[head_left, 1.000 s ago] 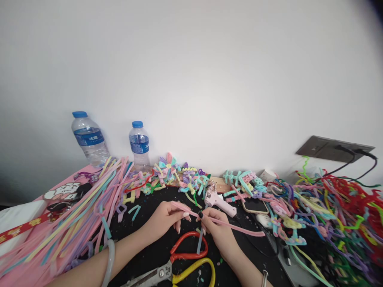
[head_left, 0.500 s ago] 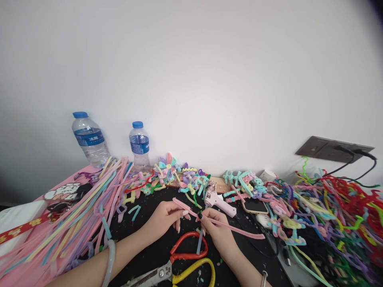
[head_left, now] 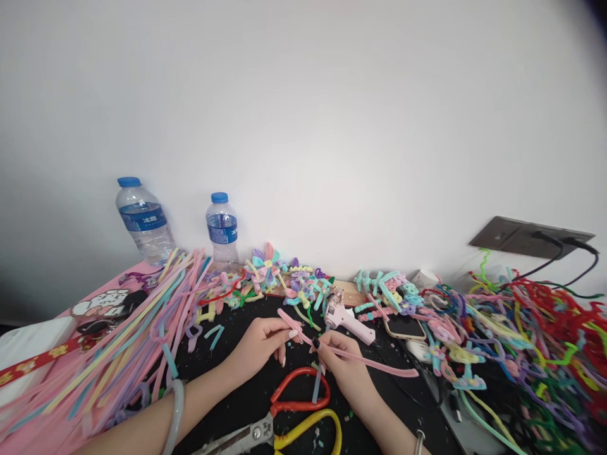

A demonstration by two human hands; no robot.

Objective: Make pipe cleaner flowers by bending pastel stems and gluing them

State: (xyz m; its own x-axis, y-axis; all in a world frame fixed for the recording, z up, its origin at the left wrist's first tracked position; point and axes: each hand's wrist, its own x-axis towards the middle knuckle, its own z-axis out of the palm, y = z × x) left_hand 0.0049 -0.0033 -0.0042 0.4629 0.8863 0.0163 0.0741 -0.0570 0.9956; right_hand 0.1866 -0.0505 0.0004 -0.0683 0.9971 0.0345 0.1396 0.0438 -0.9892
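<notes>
Between my hands runs a pink pipe cleaner, its folded end up at the left and its long tail pointing right. My left hand pinches it near the folded end with thumb and forefinger. My right hand grips it farther along, thumb against the fingers. Just below lies a pair of scissors with one red and one yellow handle, blades toward the lower left. A translucent glue stick lies across the red handle. A pale pink glue gun rests beyond my right hand.
Long pastel pipe cleaners spread over the left side. Finished pipe-cleaner flowers line the back. Two water bottles stand by the wall. A phone and a tangled colourful pile lie right, below a wall socket with cables.
My left hand's fingers have shifted slightly on the pink pipe cleaner, and its folded end sits a little farther right. My right hand has hardly moved.
</notes>
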